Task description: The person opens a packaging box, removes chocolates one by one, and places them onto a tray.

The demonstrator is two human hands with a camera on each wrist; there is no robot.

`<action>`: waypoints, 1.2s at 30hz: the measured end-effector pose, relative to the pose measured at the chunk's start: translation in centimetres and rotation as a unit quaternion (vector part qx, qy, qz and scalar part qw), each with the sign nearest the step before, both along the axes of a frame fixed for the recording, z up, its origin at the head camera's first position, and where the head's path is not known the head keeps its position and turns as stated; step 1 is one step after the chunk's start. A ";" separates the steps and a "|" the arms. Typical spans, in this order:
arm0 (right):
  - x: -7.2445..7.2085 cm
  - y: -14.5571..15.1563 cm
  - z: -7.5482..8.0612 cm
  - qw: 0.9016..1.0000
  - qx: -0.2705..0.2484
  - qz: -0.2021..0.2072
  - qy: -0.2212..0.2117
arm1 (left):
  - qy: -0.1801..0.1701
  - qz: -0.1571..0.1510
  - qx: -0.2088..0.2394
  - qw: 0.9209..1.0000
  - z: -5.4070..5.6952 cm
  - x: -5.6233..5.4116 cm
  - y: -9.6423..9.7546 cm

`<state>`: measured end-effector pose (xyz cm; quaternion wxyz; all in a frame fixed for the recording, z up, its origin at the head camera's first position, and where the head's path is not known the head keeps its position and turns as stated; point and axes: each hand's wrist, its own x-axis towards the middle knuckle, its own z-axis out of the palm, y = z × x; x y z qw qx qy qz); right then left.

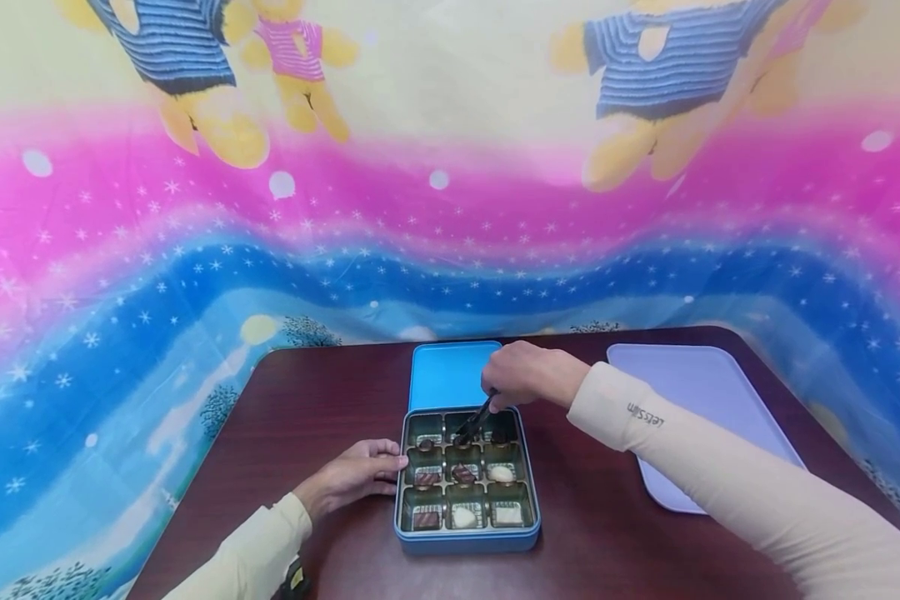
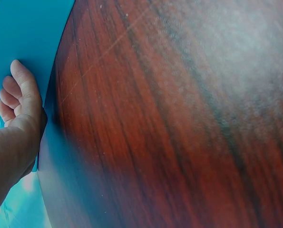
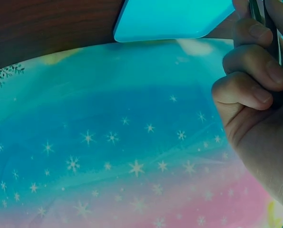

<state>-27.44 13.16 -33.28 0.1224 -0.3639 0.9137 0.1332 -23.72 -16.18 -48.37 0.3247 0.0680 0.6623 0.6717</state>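
A blue tin box (image 1: 468,543) holds a gold divided tray with chocolates in its compartments. A striped dark chocolate (image 1: 427,480) and a white chocolate (image 1: 502,473) lie in the middle row, and a white heart-shaped chocolate (image 1: 464,518) in the front row. My left hand (image 1: 360,471) rests against the box's left side, fingertips at the rim. Above the back row, my right hand (image 1: 528,373) grips black tongs (image 1: 478,417), also seen in the right wrist view. Their tips reach into the back middle compartment, and whether they touch a chocolate is unclear.
The blue lid (image 1: 450,375) lies behind the box. A lavender tray (image 1: 690,400) sits at the right, partly under my right forearm. All stand on a dark brown wooden table (image 1: 300,392), with a patterned cloth (image 1: 450,250) hanging behind it.
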 end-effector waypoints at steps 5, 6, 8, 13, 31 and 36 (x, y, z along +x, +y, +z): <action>-0.1 0.1 -0.1 1.000 -0.012 0.004 0.000 | 0.001 -0.003 0.001 1.000 0.1 0.0 0.0; -0.1 0.1 -0.2 1.000 -0.013 0.005 0.000 | 0.001 -0.003 0.002 1.000 0.0 0.0 0.0; -0.2 0.2 -0.3 1.000 -0.017 0.009 0.000 | 0.001 -0.004 0.001 1.000 0.0 0.0 0.0; -0.3 0.4 -0.4 1.000 -0.023 0.013 -0.004 | 0.002 -0.004 -0.001 1.000 0.0 0.0 0.0; 0.1 -0.3 0.2 1.000 0.000 0.001 0.004 | 0.003 -0.005 0.001 1.000 -0.1 -0.1 -0.1; 0.2 -0.3 0.1 1.000 0.000 -0.006 0.000 | 0.002 -0.006 0.002 1.000 -0.1 0.0 -0.1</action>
